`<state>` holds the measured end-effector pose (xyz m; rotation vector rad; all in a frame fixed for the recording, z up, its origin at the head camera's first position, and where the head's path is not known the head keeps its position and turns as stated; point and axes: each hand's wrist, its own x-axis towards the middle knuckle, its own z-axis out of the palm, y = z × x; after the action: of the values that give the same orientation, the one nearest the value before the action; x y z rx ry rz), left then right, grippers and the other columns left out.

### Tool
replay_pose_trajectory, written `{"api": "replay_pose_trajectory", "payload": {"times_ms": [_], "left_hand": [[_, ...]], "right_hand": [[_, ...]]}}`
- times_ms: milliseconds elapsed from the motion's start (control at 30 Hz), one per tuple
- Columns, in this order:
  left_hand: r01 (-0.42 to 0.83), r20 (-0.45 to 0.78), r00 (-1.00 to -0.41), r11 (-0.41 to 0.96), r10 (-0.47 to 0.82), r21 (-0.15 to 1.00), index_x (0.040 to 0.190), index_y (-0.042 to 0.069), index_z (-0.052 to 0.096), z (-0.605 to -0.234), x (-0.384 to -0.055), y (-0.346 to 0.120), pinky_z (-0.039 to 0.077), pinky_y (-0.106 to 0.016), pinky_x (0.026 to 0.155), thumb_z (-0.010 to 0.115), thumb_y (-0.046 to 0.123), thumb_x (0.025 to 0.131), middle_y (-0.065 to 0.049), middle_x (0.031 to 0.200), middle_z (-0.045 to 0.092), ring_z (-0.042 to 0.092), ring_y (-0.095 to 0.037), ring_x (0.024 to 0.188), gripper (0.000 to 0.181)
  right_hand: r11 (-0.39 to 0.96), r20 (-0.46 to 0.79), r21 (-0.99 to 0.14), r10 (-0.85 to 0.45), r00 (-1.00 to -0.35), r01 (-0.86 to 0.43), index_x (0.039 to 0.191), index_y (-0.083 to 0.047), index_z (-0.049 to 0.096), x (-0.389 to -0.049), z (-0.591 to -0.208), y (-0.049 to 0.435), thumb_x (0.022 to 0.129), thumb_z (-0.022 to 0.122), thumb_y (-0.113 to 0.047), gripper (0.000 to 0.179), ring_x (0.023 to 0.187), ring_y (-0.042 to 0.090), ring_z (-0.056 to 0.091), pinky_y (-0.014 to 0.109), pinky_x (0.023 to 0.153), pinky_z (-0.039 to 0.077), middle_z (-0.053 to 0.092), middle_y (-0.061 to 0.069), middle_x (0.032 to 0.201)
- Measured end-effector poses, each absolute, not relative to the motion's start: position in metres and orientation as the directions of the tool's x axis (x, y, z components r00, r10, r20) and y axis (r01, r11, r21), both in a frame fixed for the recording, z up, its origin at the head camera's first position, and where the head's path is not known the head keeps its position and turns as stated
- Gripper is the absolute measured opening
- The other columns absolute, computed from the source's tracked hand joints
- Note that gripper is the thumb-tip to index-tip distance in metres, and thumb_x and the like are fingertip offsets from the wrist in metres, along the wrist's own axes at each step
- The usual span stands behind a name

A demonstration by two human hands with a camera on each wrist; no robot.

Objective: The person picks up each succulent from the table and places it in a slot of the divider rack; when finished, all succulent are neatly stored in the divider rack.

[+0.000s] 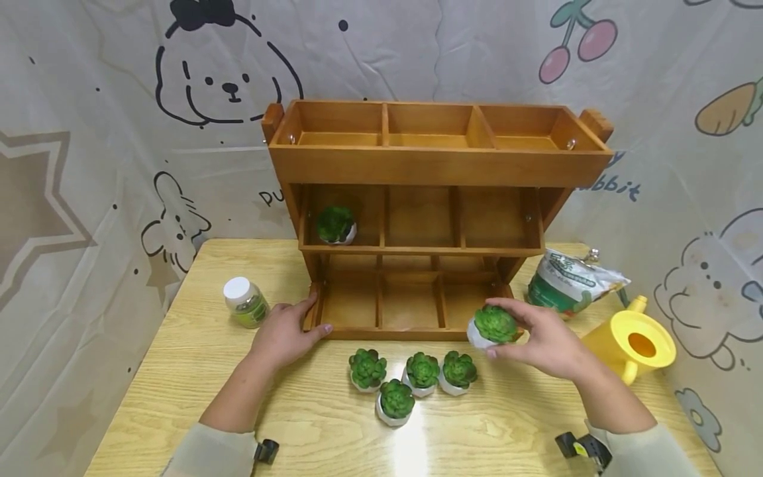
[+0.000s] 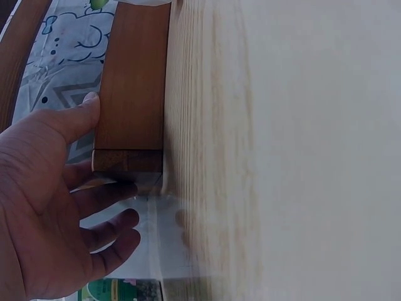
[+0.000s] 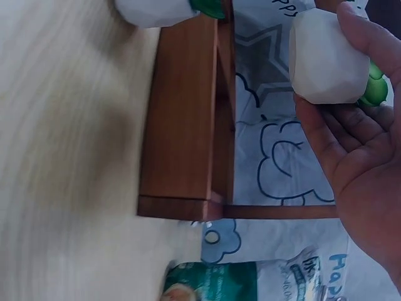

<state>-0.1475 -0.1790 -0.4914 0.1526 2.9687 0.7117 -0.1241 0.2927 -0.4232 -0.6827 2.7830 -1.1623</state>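
Pinching potted succulent (image 1: 493,324) in right hand (image 1: 542,332), grip clamped on it; left hand (image 1: 289,332), grip apart, thumb against wooden shelf (image 1: 441,167).

White-potted green succulent (image 1: 495,324); in right hand (image 1: 545,336)

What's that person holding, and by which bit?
The right hand holds a potted succulent by its white pot; the left hand holds the wooden shelf by its bottom left corner.
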Motion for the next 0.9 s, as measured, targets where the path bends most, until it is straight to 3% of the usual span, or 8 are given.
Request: {"api": "replay_pose_trajectory", "payload": {"times_ms": [100, 400, 900], "left_hand": [[0.077, -0.059, -0.991, 0.887, 0.116, 0.455, 0.159, 0.015, 0.045, -0.492, -0.147, -0.179, 0.046, -0.065, 0.101, 0.070, 0.060, 0.093, -0.023, 0.136, 0.065, 0.052, -0.047, 0.130, 0.083], [0.083, -0.046, -0.992, 0.886, 0.117, 0.456, 0.157, 0.014, 0.047, -0.492, -0.147, -0.179, 0.047, -0.065, 0.100, 0.070, 0.059, 0.092, -0.025, 0.134, 0.065, 0.054, -0.047, 0.128, 0.082], [0.078, -0.058, -0.992, 0.889, 0.116, 0.450, 0.158, 0.015, 0.046, -0.491, -0.148, -0.179, 0.047, -0.064, 0.100, 0.070, 0.059, 0.093, -0.024, 0.135, 0.065, 0.053, -0.047, 0.129, 0.082]], "right_hand": [[0.621, 0.145, -0.670, -0.428, -0.892, -0.407, 0.143, -0.009, 0.060, -0.128, -0.419, 0.290, 0.073, 0.097, -0.032, 0.083, 0.104, 0.020, 0.073, 0.038, 0.095, 0.057, 0.074, 0.002, 0.117], [0.616, 0.195, -0.631, -0.462, -0.865, -0.471, 0.141, -0.010, 0.062, -0.136, -0.405, 0.283, 0.075, 0.096, -0.033, 0.078, 0.100, 0.014, 0.072, 0.021, 0.094, 0.053, 0.075, -0.001, 0.113], [0.585, 0.180, -0.646, -0.506, -0.843, -0.489, 0.144, -0.014, 0.059, -0.148, -0.379, 0.271, 0.076, 0.095, -0.038, 0.081, 0.097, 0.009, 0.071, 0.026, 0.086, 0.056, 0.074, -0.009, 0.110]]}}
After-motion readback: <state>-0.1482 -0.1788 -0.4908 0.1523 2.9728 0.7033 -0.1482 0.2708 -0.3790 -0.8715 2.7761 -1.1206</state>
